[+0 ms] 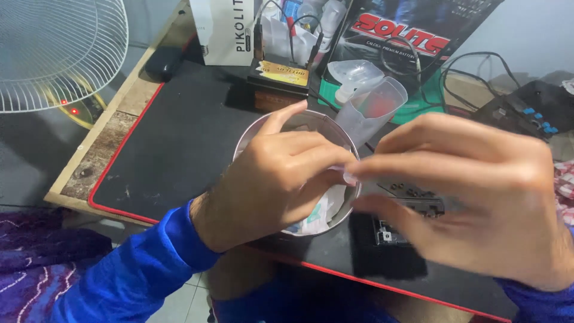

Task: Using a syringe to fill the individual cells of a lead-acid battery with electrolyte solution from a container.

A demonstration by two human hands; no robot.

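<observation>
Left hand (281, 173) over the round metal tin (263, 128) near the worktop's front edge, fingertips meeting those of the right hand (478, 191) at the tin's right rim. Both grips pinched nearly closed; anything between them too small to tell. Dark circuit part (406, 203) just beneath. Clear bottle (373, 107) close behind; open mat (179, 143) leftward.

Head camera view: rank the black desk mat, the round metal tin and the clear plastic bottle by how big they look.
1. black desk mat
2. round metal tin, partly hidden by the left hand
3. clear plastic bottle
</observation>
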